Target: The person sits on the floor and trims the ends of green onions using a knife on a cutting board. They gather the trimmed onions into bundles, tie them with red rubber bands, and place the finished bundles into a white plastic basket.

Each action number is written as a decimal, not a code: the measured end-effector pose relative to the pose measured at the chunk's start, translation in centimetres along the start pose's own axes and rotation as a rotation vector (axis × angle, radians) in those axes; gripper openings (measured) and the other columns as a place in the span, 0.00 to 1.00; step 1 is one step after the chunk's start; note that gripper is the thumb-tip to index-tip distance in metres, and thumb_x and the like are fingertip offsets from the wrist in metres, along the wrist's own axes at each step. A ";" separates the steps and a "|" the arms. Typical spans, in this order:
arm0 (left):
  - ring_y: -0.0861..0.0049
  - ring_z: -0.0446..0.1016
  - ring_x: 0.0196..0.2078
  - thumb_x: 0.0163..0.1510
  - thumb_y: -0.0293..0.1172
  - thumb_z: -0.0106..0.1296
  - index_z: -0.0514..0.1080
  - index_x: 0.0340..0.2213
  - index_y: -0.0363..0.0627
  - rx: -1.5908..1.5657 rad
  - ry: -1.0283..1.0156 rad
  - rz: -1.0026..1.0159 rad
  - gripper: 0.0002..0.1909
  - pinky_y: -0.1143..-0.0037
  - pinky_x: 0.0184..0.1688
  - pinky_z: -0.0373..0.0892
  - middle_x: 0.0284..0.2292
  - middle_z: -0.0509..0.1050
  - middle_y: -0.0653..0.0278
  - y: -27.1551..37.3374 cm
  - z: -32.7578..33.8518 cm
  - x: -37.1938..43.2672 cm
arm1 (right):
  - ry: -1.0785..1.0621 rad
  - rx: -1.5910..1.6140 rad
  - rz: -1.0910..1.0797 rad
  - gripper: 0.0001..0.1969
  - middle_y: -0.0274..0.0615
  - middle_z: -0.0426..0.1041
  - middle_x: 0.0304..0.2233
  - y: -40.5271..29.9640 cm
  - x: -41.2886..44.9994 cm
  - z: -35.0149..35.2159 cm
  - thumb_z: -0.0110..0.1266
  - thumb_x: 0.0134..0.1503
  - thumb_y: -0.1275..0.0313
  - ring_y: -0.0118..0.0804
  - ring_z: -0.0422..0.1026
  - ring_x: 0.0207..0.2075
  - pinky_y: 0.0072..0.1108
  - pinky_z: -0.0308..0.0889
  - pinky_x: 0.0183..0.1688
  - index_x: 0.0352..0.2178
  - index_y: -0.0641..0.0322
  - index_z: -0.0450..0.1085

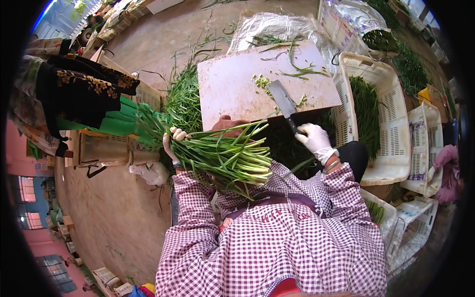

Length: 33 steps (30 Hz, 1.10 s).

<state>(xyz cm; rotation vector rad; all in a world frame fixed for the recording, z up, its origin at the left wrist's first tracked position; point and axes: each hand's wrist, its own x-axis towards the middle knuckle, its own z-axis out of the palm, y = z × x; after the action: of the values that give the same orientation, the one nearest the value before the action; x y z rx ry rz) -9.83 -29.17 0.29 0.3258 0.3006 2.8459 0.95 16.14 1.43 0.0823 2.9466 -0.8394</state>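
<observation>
A bunch of long green leafy stalks, like garlic chives [226, 156], lies across my lap with its pale ends to the right. My gloved left hand [176, 139] grips it near the leafy end. In my gloved right hand [315, 141] is the black handle of a cleaver [282, 98]. Its blade rests on or just over the near part of a pale cutting board [237, 85], beside small cut stalk ends [262, 82]. Loose green leaves lie at the board's far right. Part of a brown cloth-like thing [228, 126] shows at the board's near edge, behind the bunch.
A heap of greens [184, 100] lies left of the board. A white plastic crate [395, 148] with greens stands at the right, more crates beyond. A person in a dark floral garment [85, 80] is at the left; another person's pink sleeve [447, 156] shows far right.
</observation>
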 end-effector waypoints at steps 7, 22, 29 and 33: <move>0.82 0.61 0.30 0.59 0.40 0.41 0.59 0.36 0.47 -0.102 -0.118 -0.084 0.11 0.65 0.48 0.63 0.25 0.57 0.74 -1.2 1.8 1.0 | -0.320 1.473 0.022 0.18 0.41 0.74 0.38 -9.1 4.5 4.7 0.60 0.51 0.74 0.28 0.72 0.39 0.18 0.66 0.45 0.43 0.68 0.69; 0.81 0.62 0.32 0.60 0.39 0.40 0.59 0.38 0.45 -0.022 -0.185 -0.087 0.11 0.65 0.48 0.64 0.28 0.60 0.72 -0.9 2.9 0.3 | -0.505 1.272 0.068 0.05 0.39 0.73 0.37 -8.9 4.0 5.8 0.61 0.46 0.79 0.27 0.72 0.34 0.19 0.68 0.41 0.26 0.67 0.73; 0.83 0.60 0.30 0.58 0.39 0.42 0.60 0.37 0.47 -0.072 -0.102 -0.062 0.10 0.67 0.46 0.63 0.26 0.58 0.74 0.1 1.1 -0.5 | -0.374 0.931 -0.071 0.06 0.35 0.76 0.25 -2.5 2.9 5.0 0.60 0.43 0.76 0.27 0.72 0.29 0.21 0.68 0.35 0.27 0.64 0.75; 0.83 0.60 0.29 0.58 0.39 0.42 0.61 0.36 0.47 -0.105 -0.053 -0.057 0.10 0.66 0.46 0.63 0.26 0.57 0.75 0.2 0.5 -0.4 | -0.197 -0.688 0.120 0.11 0.39 0.76 0.27 5.5 1.0 5.0 0.62 0.42 0.66 0.38 0.74 0.29 0.29 0.68 0.34 0.28 0.58 0.77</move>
<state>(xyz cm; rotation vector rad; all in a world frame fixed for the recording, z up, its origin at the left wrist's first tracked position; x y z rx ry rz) -9.40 -29.42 0.71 0.3651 0.1468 2.7795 0.66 18.20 -5.81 0.1209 2.8237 0.1926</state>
